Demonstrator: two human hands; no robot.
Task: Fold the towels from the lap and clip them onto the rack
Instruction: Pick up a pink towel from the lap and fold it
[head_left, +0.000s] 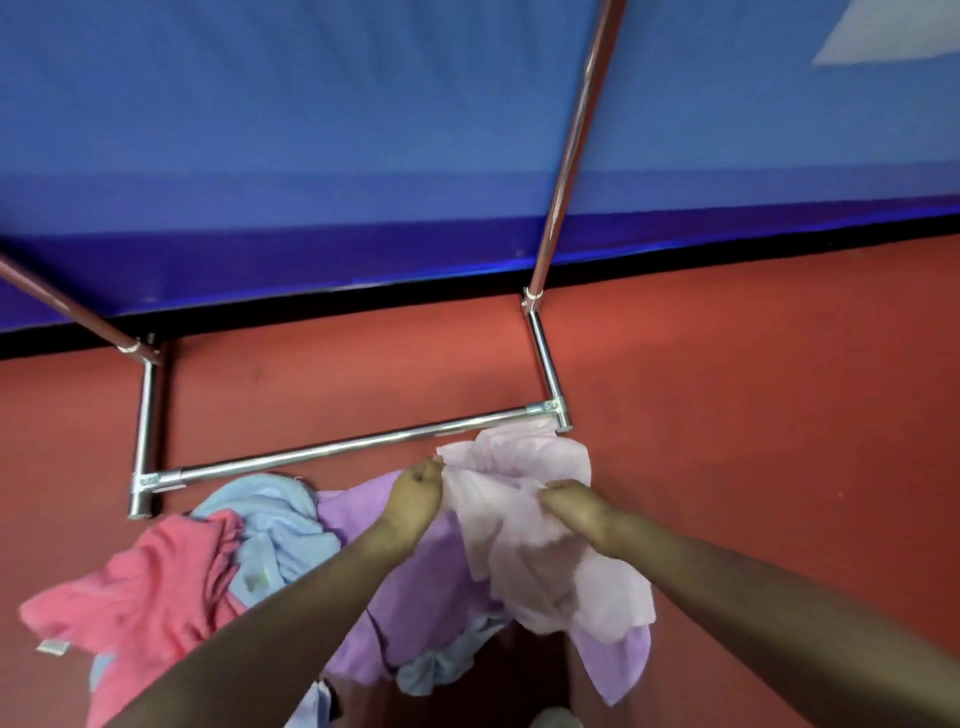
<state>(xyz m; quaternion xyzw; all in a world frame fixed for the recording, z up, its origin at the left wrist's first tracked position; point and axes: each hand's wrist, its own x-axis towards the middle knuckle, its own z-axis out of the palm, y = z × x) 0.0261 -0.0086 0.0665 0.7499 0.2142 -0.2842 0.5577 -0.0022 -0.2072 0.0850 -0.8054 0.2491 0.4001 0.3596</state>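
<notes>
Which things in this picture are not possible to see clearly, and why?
- Head view: the rack shows only its base bars; both uprights leave the top edge, so any top rail or clips are unseen.
- The fingertips of the left hand and right hand are buried in the pale pink towel.
- The lap is covered by the purple towel, blue towel and pink towel.
- The small tag is unreadable.

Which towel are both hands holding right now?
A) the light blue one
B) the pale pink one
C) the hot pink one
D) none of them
B: the left hand and the right hand each pinch the pale pink towel, while the hot pink towel and light blue towel lie untouched on the lap.
</notes>
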